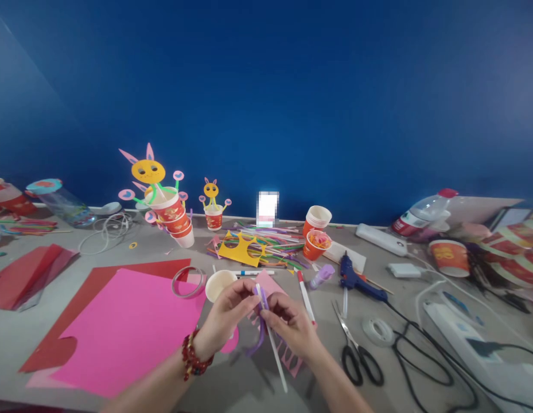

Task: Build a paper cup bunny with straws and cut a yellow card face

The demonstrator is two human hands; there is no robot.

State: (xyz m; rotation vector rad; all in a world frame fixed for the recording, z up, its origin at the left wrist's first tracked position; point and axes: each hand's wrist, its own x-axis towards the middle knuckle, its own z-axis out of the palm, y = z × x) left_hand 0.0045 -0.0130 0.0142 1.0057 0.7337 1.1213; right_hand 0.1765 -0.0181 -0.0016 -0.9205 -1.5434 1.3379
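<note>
My left hand, with a dark red bead bracelet at the wrist, pinches a purple pipe cleaner near its top. My right hand is closed on a thin white stick, right beside the left fingertips. The purple piece lies along the stick at the fingers, and its loose end curls down to the left. Fingertips hide just how the two meet. Behind my left hand stands a white-lined paper cup. Pink paper with cut-outs lies under my right hand.
Pink sheets and a tape roll lie left. Scissors, clear tape, a blue glue gun and its cord are right. Behind are yellow cut paper, pipe cleaners and cup figures.
</note>
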